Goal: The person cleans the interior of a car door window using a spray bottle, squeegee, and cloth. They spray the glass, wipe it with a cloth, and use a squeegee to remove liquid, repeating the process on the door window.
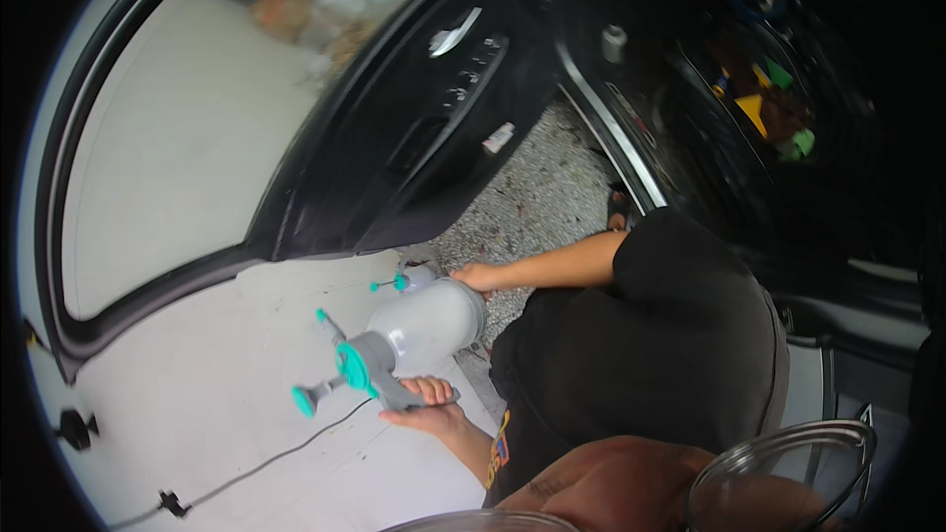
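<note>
A pump pressure sprayer with a translucent white bottle, grey head and teal pump knob lies tilted on its side between my hands. The fingers of my left hand curl around its grey handle. At the other end, my right hand holds the rim of the bottle's base; some of its fingers are hidden. Just beyond the bottle is a smaller sprayer with teal parts, partly covered. The nozzle and teal knob of the large sprayer point left, over a pale surface.
An open black car door stands ahead. Speckled ground lies between it and the metal door sill. Inside the dark car are a small bottle and yellow and green pieces. A black cable crosses the pale surface.
</note>
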Demonstrator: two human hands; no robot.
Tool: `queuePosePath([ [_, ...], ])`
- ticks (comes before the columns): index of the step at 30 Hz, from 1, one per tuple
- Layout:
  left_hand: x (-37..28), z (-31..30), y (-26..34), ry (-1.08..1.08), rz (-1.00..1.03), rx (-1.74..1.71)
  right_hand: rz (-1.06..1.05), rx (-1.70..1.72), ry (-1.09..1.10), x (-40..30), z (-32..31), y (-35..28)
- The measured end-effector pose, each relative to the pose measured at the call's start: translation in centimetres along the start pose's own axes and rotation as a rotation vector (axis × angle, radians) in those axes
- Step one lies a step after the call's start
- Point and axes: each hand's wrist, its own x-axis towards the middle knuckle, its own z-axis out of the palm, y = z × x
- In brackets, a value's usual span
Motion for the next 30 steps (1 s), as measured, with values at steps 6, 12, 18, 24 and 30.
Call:
queuePosePath([
  [6, 7.4, 10.7, -15.1, -0.496, -0.486, 0.543, 0.032, -0.606, 0.237, -10.4, -19.2, 13.0],
  [12, 10.4, 28.6, -37.9, -0.926, -0.669, 0.805, 0.551, -0.178, 0.604, -25.3, -24.0, 27.6],
  [18, 9.6, 44.0, -60.7, -1.151, -0.562, 0.841, 0.375, -0.134, 0.994, -28.6, -24.4, 31.3],
  [24, 10.3, 50.0, -75.3, -1.238, -0.464, 0.970, 0.493, -0.065, 0.950, -30.4, -26.7, 29.0],
  [30, 8.2, 55.1, -71.1, -1.123, -0.107, 1.096, 0.167, 0.033, 1.156, -30.3, -38.4, 18.2],
])
